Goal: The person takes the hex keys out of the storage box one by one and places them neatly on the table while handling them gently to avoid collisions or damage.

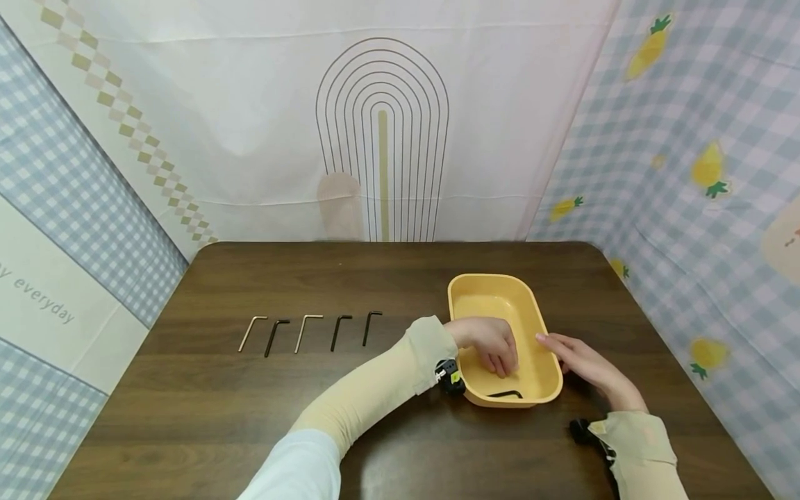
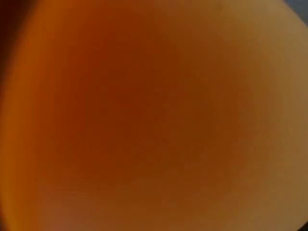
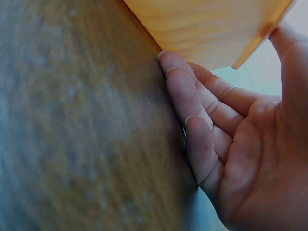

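A yellow plastic bin [image 1: 475, 286] stands on the table's right half. My left hand [image 1: 490, 342] reaches down inside it, fingers bent toward the floor of the bin; I cannot tell whether they hold anything. Near the front wall inside the bin lies a black hex key [image 1: 505, 394]. My right hand [image 1: 584, 364] holds the bin's right side, thumb over the rim and bent fingers low along the outer wall. In the right wrist view those fingers [image 3: 185, 96] rest by the tabletop against the bin. The left wrist view is only an orange blur.
Left of the bin, several hex keys lie in a row on the dark wooden table [image 1: 206, 417]: a brass-coloured one [image 1: 248, 335], a black one [image 1: 273, 337] and others alike. A white curtain [image 1: 250, 104] hangs behind, with a checked curtain [image 1: 706, 229] at the right.
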Motion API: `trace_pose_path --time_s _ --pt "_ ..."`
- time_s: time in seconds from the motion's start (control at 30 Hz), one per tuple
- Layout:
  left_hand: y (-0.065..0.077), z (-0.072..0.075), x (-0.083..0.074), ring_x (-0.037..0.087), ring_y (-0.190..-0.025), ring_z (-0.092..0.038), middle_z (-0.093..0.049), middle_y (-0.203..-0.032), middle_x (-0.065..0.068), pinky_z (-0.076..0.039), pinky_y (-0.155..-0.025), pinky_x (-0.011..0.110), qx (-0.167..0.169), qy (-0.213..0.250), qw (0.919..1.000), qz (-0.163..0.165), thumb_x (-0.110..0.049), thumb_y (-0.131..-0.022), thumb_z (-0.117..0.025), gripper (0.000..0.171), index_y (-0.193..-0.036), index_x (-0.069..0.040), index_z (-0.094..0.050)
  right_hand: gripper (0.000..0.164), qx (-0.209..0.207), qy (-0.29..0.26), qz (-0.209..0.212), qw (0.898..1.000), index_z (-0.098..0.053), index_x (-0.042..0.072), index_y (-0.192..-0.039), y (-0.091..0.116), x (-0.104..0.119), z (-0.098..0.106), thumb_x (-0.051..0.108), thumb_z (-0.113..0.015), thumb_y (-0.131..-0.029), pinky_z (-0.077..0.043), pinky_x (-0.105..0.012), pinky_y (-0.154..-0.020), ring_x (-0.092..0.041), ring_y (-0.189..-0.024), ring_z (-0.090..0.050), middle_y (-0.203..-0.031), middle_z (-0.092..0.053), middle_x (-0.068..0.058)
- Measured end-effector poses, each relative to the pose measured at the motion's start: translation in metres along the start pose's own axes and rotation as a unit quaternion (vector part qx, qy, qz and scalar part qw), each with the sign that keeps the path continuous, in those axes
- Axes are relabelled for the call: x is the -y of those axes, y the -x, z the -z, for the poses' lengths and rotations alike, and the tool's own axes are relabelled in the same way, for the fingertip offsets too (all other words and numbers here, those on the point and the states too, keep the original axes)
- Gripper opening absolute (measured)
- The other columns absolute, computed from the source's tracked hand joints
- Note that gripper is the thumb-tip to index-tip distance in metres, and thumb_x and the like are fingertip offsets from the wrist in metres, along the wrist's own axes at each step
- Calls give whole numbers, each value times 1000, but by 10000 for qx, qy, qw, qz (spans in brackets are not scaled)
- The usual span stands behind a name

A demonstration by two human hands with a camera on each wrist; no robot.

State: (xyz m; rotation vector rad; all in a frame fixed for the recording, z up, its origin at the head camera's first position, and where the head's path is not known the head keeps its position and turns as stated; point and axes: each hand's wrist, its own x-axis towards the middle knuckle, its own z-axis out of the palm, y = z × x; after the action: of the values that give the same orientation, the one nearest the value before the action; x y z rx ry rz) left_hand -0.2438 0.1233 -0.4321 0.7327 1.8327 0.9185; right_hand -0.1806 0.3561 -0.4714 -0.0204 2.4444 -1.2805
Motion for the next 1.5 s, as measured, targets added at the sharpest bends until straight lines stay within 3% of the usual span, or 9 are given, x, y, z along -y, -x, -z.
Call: trace_pose_path --time_s 0.8,1.23,1.5 --pt "1 -16 4 14 -58 -65 -71 -72 12 -56 -56 24 374 94 9992 81 -4 -93 -70 13 -83 1 -77 57 5 -60 88 9999 -56 -4 -131 1 2 1 46 -43 -107 -54 -32 -73 -16 -89 -61 -103 -65 -10" --pt "3 -29 0 12 -56 -60 -65 -66 7 -49 -52 20 515 -191 9985 -32 -5 -93 -69 17 -77 0 -73 61 105 -235 41 9997 -49 -5 -140 1 1 2 46 -45 -107 -53 -31 -80 -15 -96 -61 -115 -64 -12" --pt "3 -35 0 11 -54 -54 -58 -62 5 -44 -50 20 641 -423 9970 -64 -8 -91 -71 24 -68 -2 -67 58 93 -114 42 9999 -54 -3 -136 1 0 0 46 -44 -107 -52 -31 -80 -16 -96 -59 -112 -64 -11"
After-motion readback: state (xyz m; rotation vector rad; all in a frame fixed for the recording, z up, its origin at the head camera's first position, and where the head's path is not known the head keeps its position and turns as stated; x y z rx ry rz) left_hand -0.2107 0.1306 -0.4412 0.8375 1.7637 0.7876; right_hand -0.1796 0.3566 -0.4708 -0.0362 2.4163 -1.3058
